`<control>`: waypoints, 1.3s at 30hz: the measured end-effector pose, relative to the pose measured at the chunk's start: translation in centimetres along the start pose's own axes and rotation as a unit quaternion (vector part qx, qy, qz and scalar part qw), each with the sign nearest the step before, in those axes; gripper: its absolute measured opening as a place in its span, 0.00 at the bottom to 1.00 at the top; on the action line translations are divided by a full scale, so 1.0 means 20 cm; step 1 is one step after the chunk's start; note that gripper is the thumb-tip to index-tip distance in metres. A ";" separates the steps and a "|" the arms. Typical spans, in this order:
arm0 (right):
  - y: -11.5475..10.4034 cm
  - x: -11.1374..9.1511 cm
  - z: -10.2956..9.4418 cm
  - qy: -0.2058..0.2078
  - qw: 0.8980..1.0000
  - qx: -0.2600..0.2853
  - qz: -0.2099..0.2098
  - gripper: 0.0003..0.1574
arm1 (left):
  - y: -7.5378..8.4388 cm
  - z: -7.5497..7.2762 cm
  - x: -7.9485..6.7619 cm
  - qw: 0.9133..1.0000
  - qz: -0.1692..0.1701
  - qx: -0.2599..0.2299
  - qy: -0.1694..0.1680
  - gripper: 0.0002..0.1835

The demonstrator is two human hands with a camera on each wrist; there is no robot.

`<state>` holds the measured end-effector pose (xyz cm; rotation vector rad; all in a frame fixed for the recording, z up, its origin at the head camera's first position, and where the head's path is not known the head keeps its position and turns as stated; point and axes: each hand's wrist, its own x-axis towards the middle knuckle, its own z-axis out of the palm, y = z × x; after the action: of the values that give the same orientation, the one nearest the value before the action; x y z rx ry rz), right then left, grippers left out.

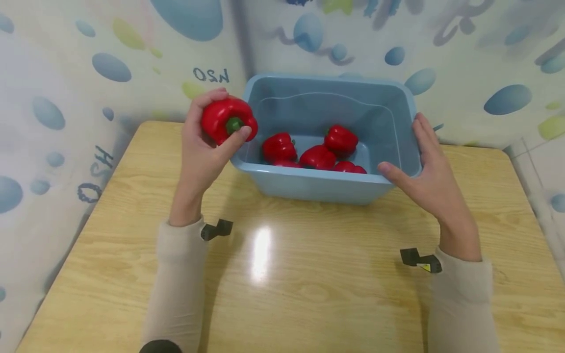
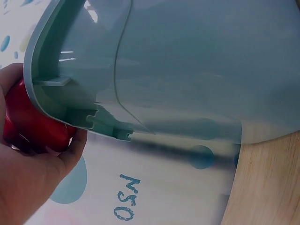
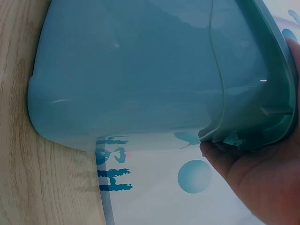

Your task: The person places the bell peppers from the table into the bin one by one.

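Note:
My left hand (image 1: 198, 157) grips a red bell pepper (image 1: 216, 119) with its green stem turned up toward me, the thumb lying by the stem. It is held at the left rim of a blue plastic bin (image 1: 309, 187). In the left wrist view the pepper (image 2: 40, 124) shows just outside the bin's corner. At the bin's other end my right hand (image 1: 434, 171) holds the right front corner, thumb on the front rim and fingers along the right side. In the right wrist view its fingers reach under the rim (image 3: 291, 70). Several red bell peppers (image 1: 318, 157) lie inside the bin.
The bin stands on a light wooden table (image 1: 318, 264), near its far edge. Behind and to the left rises a pale wall covering (image 1: 145, 88) with blue and green spots and lettering. A small dark round object (image 1: 160, 346) shows at the bottom edge, by the left sleeve.

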<state>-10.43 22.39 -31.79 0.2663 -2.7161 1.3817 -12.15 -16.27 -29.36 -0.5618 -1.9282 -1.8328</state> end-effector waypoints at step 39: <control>0.00 -0.01 0.00 -0.001 1.000 -0.003 0.005 0.60 | -0.05 -0.03 0.00 0.996 -0.058 0.064 -0.003 0.25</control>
<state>-10.28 22.45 -31.71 0.2536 -2.7271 1.3755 -12.77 -17.00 -30.21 -0.4234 -2.1043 -1.7621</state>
